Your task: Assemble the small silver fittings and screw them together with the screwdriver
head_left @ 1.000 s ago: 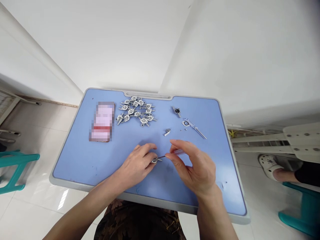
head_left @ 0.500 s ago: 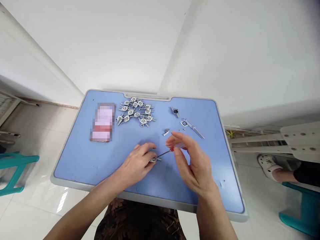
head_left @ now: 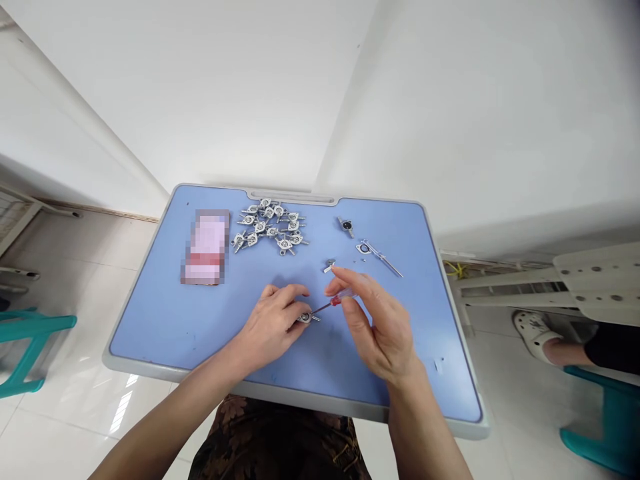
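Observation:
My left hand [head_left: 273, 317] pinches a small metal fitting [head_left: 306, 318] with a round opening, holding it down near the middle of the blue table [head_left: 240, 280]. In my right hand [head_left: 380, 327] is a screwdriver [head_left: 336, 301] with a clear red handle, held between thumb and fingers. Its thin shaft slants down left to the fitting; whether the tip sits in a screw is too small to tell. Just beyond my right fingertips lies a small metal piece [head_left: 329, 266].
Several similar metal fittings [head_left: 271, 231] are clustered at the back. A phone [head_left: 205, 247] with a blurred screen lies left. Back right are a fitting with a black centre [head_left: 346, 226], a flat ring plate [head_left: 363, 248] and a thin rod-like tool [head_left: 387, 261]. Another person's foot [head_left: 537, 339] shows at right.
The screwdriver's red handle shows more clearly between my right fingers, which have shifted slightly. My left hand keeps the fitting in place. The whole view has moved a little.

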`<act>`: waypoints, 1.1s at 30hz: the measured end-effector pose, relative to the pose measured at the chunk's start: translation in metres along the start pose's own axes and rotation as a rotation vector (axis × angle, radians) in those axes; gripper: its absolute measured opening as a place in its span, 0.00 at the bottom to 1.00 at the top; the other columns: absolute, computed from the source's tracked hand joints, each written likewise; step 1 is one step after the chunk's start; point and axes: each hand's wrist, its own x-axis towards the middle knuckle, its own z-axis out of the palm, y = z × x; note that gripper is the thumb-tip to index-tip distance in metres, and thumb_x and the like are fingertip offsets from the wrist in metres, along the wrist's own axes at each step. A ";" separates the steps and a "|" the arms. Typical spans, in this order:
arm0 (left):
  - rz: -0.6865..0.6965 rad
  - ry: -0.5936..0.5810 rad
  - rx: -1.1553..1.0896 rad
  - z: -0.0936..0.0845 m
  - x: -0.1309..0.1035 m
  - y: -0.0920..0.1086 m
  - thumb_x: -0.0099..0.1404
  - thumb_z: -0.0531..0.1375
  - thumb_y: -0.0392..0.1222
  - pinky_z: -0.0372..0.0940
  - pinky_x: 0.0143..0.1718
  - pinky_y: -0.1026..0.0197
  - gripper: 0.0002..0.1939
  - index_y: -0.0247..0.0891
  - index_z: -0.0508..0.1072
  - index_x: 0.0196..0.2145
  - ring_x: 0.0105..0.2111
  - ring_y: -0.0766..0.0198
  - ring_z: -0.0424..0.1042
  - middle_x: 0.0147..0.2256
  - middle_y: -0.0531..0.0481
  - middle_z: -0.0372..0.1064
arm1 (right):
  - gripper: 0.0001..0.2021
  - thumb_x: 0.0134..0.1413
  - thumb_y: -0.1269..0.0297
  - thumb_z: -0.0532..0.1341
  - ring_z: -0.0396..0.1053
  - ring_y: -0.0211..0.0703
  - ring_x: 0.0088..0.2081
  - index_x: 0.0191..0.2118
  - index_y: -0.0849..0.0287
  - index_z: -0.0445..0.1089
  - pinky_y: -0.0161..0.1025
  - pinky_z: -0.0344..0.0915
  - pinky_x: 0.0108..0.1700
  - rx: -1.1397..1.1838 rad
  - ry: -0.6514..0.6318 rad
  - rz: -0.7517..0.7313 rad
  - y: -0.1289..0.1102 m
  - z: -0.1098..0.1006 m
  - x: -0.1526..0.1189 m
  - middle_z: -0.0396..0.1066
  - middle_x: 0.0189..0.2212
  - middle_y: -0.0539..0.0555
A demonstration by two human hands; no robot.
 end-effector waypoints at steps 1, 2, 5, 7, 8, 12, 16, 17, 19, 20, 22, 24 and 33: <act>-0.003 0.003 0.006 -0.001 0.000 0.000 0.66 0.58 0.34 0.60 0.42 0.54 0.04 0.38 0.72 0.37 0.45 0.59 0.70 0.49 0.46 0.68 | 0.23 0.62 0.76 0.52 0.72 0.41 0.38 0.60 0.54 0.60 0.39 0.71 0.36 0.029 0.001 0.001 0.000 -0.001 0.000 0.72 0.37 0.54; -0.009 0.003 0.008 -0.001 0.001 0.000 0.66 0.59 0.35 0.59 0.42 0.55 0.03 0.39 0.73 0.37 0.45 0.59 0.69 0.49 0.46 0.68 | 0.23 0.61 0.77 0.52 0.71 0.40 0.38 0.60 0.54 0.60 0.39 0.71 0.36 0.046 0.011 0.000 0.000 -0.001 0.000 0.72 0.37 0.54; -0.022 0.000 -0.009 -0.001 0.001 -0.002 0.65 0.60 0.35 0.58 0.42 0.56 0.03 0.39 0.73 0.37 0.45 0.59 0.68 0.46 0.47 0.68 | 0.20 0.59 0.77 0.57 0.71 0.39 0.34 0.55 0.52 0.66 0.38 0.70 0.35 0.023 0.062 -0.021 0.002 0.001 0.001 0.72 0.34 0.51; -0.025 -0.002 -0.021 0.000 0.001 -0.002 0.64 0.60 0.34 0.57 0.41 0.57 0.04 0.39 0.73 0.37 0.43 0.60 0.68 0.43 0.48 0.68 | 0.18 0.56 0.76 0.60 0.70 0.38 0.30 0.50 0.52 0.69 0.37 0.69 0.33 -0.021 0.110 -0.041 0.004 0.002 0.001 0.72 0.31 0.50; -0.025 -0.001 -0.021 0.000 0.001 -0.003 0.64 0.60 0.34 0.57 0.40 0.57 0.04 0.39 0.73 0.37 0.42 0.61 0.68 0.41 0.48 0.68 | 0.17 0.55 0.75 0.62 0.70 0.38 0.29 0.49 0.52 0.70 0.37 0.68 0.32 -0.040 0.131 -0.052 0.004 0.003 0.002 0.72 0.29 0.49; -0.025 0.001 -0.004 0.000 0.002 -0.002 0.64 0.61 0.35 0.55 0.38 0.57 0.03 0.39 0.73 0.37 0.38 0.62 0.67 0.37 0.50 0.68 | 0.19 0.58 0.75 0.58 0.70 0.40 0.31 0.54 0.54 0.66 0.39 0.68 0.33 -0.039 0.065 -0.081 0.004 0.002 0.002 0.72 0.31 0.52; -0.020 0.000 -0.004 -0.002 0.003 -0.002 0.64 0.61 0.36 0.53 0.37 0.57 0.02 0.39 0.73 0.36 0.36 0.62 0.66 0.36 0.51 0.69 | 0.22 0.60 0.78 0.54 0.71 0.40 0.35 0.58 0.54 0.63 0.39 0.69 0.36 0.046 0.038 -0.063 0.004 0.003 0.001 0.73 0.35 0.53; -0.022 0.001 -0.005 -0.002 0.003 -0.002 0.64 0.61 0.36 0.53 0.36 0.57 0.02 0.39 0.73 0.36 0.36 0.62 0.66 0.36 0.51 0.69 | 0.22 0.59 0.78 0.55 0.71 0.40 0.34 0.56 0.53 0.64 0.39 0.69 0.35 0.040 0.064 -0.067 0.004 0.004 0.001 0.73 0.34 0.52; -0.026 0.002 -0.006 -0.001 0.002 -0.002 0.64 0.62 0.36 0.52 0.37 0.57 0.02 0.39 0.73 0.36 0.35 0.62 0.66 0.35 0.52 0.70 | 0.19 0.57 0.78 0.58 0.70 0.39 0.31 0.51 0.53 0.67 0.38 0.68 0.34 -0.022 0.126 -0.076 0.006 0.006 0.002 0.72 0.31 0.50; -0.028 0.000 -0.006 -0.001 0.002 -0.002 0.63 0.62 0.36 0.52 0.37 0.57 0.02 0.39 0.73 0.36 0.35 0.62 0.66 0.35 0.52 0.71 | 0.17 0.57 0.78 0.59 0.69 0.38 0.29 0.49 0.53 0.68 0.38 0.68 0.33 -0.068 0.157 -0.077 0.007 0.007 0.002 0.72 0.30 0.50; -0.029 -0.006 -0.004 0.000 0.002 -0.003 0.63 0.62 0.36 0.52 0.37 0.57 0.02 0.39 0.73 0.36 0.35 0.62 0.65 0.34 0.52 0.71 | 0.13 0.55 0.76 0.62 0.68 0.38 0.27 0.44 0.54 0.69 0.37 0.67 0.30 -0.163 0.209 -0.073 0.008 0.009 0.004 0.72 0.28 0.50; -0.031 -0.011 -0.002 0.000 0.003 -0.002 0.63 0.62 0.36 0.52 0.37 0.57 0.02 0.39 0.73 0.36 0.35 0.62 0.65 0.33 0.53 0.71 | 0.11 0.55 0.75 0.63 0.68 0.37 0.26 0.43 0.54 0.69 0.36 0.66 0.29 -0.220 0.231 -0.069 0.009 0.009 0.004 0.72 0.27 0.49; -0.031 -0.041 -0.009 -0.001 0.003 -0.001 0.64 0.61 0.35 0.53 0.38 0.56 0.06 0.39 0.74 0.40 0.36 0.61 0.65 0.34 0.52 0.71 | 0.19 0.60 0.78 0.53 0.72 0.40 0.36 0.55 0.54 0.63 0.39 0.72 0.35 0.048 0.053 -0.009 -0.001 0.004 0.001 0.73 0.38 0.54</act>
